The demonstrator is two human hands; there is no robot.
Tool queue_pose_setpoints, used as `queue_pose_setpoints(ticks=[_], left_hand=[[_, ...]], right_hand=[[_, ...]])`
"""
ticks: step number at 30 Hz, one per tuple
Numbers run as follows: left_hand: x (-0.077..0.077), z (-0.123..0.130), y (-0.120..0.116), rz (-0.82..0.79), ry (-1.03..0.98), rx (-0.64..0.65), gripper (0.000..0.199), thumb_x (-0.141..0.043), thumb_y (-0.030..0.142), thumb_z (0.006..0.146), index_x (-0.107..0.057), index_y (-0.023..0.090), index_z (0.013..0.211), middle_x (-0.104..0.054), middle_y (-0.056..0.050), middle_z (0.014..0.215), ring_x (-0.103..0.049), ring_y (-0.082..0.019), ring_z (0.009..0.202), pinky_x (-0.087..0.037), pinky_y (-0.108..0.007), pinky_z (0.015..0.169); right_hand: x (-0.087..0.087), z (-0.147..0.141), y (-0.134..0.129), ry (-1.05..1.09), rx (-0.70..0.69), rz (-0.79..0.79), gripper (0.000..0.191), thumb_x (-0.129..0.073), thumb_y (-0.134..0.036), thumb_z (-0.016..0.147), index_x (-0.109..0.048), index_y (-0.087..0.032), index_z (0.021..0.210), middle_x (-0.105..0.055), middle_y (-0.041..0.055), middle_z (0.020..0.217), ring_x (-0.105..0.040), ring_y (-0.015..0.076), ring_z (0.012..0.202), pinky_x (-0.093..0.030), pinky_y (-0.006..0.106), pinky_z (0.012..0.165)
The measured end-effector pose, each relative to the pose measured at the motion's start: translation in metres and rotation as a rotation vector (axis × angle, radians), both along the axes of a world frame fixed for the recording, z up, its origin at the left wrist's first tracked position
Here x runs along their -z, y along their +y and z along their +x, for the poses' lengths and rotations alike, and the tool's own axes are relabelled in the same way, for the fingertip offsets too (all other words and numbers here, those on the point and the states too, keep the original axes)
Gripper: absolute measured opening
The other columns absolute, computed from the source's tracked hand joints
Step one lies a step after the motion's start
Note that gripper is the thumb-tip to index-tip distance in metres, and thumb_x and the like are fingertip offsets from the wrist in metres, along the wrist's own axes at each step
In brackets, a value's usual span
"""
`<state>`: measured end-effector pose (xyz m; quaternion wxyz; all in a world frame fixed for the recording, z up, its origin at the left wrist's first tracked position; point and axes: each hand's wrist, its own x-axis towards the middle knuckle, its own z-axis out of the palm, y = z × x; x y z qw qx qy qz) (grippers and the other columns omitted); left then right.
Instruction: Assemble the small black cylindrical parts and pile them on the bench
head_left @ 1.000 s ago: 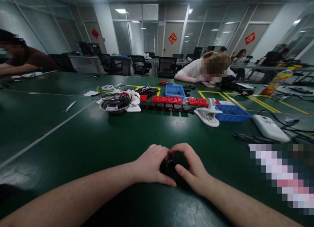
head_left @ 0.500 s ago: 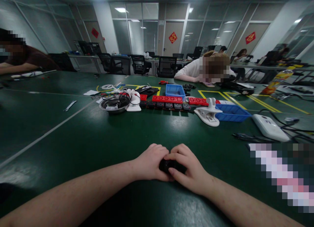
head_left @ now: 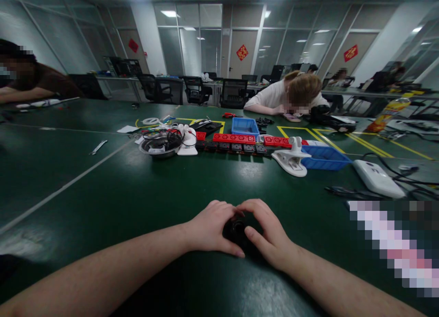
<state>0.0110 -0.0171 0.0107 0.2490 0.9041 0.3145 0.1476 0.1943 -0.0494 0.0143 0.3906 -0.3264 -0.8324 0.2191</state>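
Note:
A small, black, rounded object (head_left: 236, 228) with a ring-like opening sits low over the green table between my two hands; its exact kind is too dark to make out. My left hand (head_left: 214, 225) curls around its far left side, thumb along the near edge. On the other side is my right hand (head_left: 269, 234), thumb and fingers spread in a loose arch. Its index fingertip reaches the object's top beside my left fingers, and the thumb tip lies close to the opening.
Ahead stand a metal bowl (head_left: 160, 147) of cables, white clip stands (head_left: 291, 159), red socket strips (head_left: 233, 139) and blue bins (head_left: 325, 158). At right lie a white box (head_left: 377, 177) and cables. A person (head_left: 269, 97) leans on the far side; another (head_left: 51, 81) sits left.
The fingers of my right hand have spread apart and drawn back from the black object, exposing its ring-like opening. My left hand stays around it, its thumb slightly extended.

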Motion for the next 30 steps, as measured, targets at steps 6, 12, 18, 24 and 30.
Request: queue_pose_setpoints(ticks=[6,12,18,24,30], left_hand=[[0.000,0.002,-0.001,0.021,0.008,-0.013,0.056,-0.069,0.058,0.055,-0.050,0.018,0.089,-0.056,-0.002,0.084,-0.053,-0.021,0.079,-0.039,-0.035,0.075],[-0.002,0.004,-0.002,0.066,0.073,-0.071,0.045,-0.070,0.051,0.058,-0.047,0.018,0.077,-0.053,-0.001,0.078,-0.052,-0.019,0.074,-0.040,-0.031,0.069],[-0.003,0.002,0.000,0.035,0.056,-0.008,0.029,-0.070,0.034,0.061,-0.050,0.018,0.073,-0.054,0.002,0.074,-0.052,-0.017,0.074,-0.038,-0.028,0.070],[-0.004,-0.001,0.006,-0.029,0.040,0.103,0.025,-0.071,0.037,0.066,-0.059,0.020,0.080,-0.059,0.003,0.083,-0.054,-0.017,0.082,-0.036,-0.028,0.075],[-0.004,-0.003,0.005,-0.064,0.008,0.083,0.037,-0.071,0.039,0.065,-0.057,0.022,0.094,-0.060,0.001,0.093,-0.054,-0.019,0.088,-0.035,-0.031,0.081]], right_hand=[[0.002,-0.006,0.000,-0.055,0.075,0.040,0.037,-0.050,-0.054,0.079,-0.048,-0.018,0.087,-0.053,0.0050,0.080,-0.048,0.0186,0.072,-0.042,0.033,0.064],[0.002,-0.008,0.000,-0.131,0.094,0.027,0.021,-0.057,-0.037,0.076,-0.050,-0.018,0.083,-0.053,0.0042,0.078,-0.049,0.0189,0.073,-0.042,0.033,0.064],[-0.007,-0.005,-0.001,-0.116,-0.031,0.059,0.022,-0.049,-0.020,0.077,-0.057,-0.019,0.098,-0.057,0.0061,0.089,-0.051,0.0204,0.082,-0.042,0.037,0.073],[-0.010,-0.002,0.001,-0.090,-0.152,0.113,0.033,-0.038,-0.010,0.079,-0.061,-0.023,0.100,-0.064,0.0040,0.096,-0.052,0.0205,0.085,-0.040,0.042,0.077],[-0.010,-0.002,-0.002,-0.048,-0.160,0.088,0.030,-0.035,-0.027,0.088,-0.055,-0.020,0.108,-0.061,0.0072,0.102,-0.052,0.0219,0.093,-0.040,0.043,0.083]])
